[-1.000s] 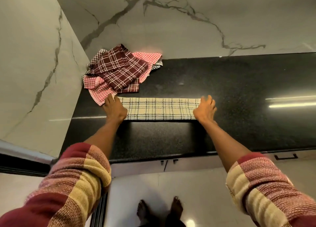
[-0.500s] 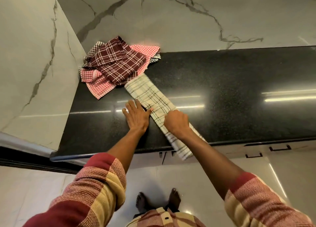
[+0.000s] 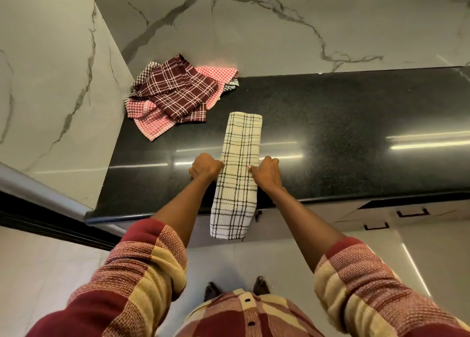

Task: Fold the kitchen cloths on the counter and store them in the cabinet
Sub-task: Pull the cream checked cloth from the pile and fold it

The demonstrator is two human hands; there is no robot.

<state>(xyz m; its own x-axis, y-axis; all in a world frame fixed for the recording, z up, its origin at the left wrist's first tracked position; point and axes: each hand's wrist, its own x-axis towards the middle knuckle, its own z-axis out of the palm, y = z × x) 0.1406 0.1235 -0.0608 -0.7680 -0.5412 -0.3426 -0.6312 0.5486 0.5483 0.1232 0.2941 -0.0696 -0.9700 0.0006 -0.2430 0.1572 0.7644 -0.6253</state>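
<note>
A cream cloth with black checks [image 3: 240, 156], folded into a long strip, lies lengthwise away from me on the black counter [image 3: 330, 138]. Its near end hangs over the counter's front edge. My left hand [image 3: 205, 167] pinches the strip's left edge at mid-length. My right hand [image 3: 265, 172] pinches the right edge opposite it. A loose pile lies at the counter's back left corner: a maroon checked cloth [image 3: 178, 90] on top of a red-and-white checked cloth [image 3: 150, 118], with a dark checked cloth partly hidden beneath.
Marble walls [image 3: 305, 26] close off the counter at the back and left. Cabinet fronts with dark handles [image 3: 412, 213] sit below the counter edge on the right. My bare feet stand on a glossy floor [image 3: 279, 260].
The cream strip has swung from lying across the counter to pointing away from me, its near end over the edge. Both hands moved from its ends to its sides at mid-length.
</note>
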